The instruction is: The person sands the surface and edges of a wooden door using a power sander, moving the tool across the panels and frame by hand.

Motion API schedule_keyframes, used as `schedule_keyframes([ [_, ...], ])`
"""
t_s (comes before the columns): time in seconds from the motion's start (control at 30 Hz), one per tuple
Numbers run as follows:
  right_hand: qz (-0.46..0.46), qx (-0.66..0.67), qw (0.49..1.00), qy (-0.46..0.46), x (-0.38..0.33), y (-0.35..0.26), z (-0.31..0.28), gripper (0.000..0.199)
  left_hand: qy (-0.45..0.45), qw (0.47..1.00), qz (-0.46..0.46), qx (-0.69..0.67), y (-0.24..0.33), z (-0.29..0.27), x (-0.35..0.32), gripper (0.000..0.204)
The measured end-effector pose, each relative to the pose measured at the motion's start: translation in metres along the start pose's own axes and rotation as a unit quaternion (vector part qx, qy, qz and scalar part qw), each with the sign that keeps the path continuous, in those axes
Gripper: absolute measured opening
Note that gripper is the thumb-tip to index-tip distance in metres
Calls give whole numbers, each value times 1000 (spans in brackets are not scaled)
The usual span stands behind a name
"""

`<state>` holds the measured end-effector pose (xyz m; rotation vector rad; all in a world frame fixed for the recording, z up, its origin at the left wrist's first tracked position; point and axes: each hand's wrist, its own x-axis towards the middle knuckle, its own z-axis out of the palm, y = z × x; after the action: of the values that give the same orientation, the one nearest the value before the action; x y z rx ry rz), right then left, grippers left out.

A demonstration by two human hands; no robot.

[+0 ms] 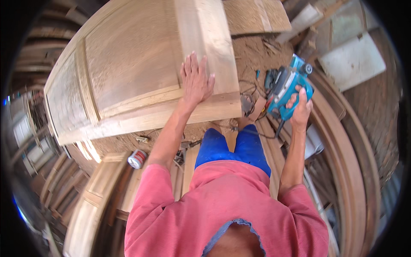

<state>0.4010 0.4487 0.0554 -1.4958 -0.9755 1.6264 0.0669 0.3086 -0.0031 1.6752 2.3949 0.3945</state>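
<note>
A large panelled wooden door (137,64) lies in front of me, its near right corner close to my legs. My left hand (197,81) rests flat on the door's frame near that corner, fingers stretched out. Off the door's right side, my right hand (302,105) is wrapped round the handle of a teal electric planer (284,88). The planer is held up in the air, tilted, apart from the wood. Its dark cord (279,129) hangs down from its rear.
Below the planer lie tangled cords and another power tool (270,78) on sawdust-covered ground (257,51). A tin can (137,159) stands left of my legs, beside a wooden panel (92,205). Long boards (342,162) line the right; a white sheet (353,61) lies farther back.
</note>
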Motion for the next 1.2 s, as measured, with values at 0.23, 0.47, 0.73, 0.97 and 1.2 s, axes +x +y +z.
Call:
schedule_keyframes([
  [0.23, 61, 152, 980, 109, 20, 109, -27, 44, -40, 978, 137, 154, 43, 49, 58, 79],
  [0.47, 136, 197, 966, 95, 43, 228, -47, 47, -65, 963, 230, 127, 45, 60, 68, 79],
  [0.73, 133, 205, 967, 76, 49, 319, -60, 51, -171, 977, 106, 73, 59, 50, 59, 88],
  [0.97, 142, 240, 952, 127, 48, 341, -73, 57, -181, 976, 110, 52, 58, 60, 58, 87],
  [1.2, 176, 214, 953, 126, 52, 363, -85, 54, -177, 947, 189, 187, 43, 36, 59, 89],
])
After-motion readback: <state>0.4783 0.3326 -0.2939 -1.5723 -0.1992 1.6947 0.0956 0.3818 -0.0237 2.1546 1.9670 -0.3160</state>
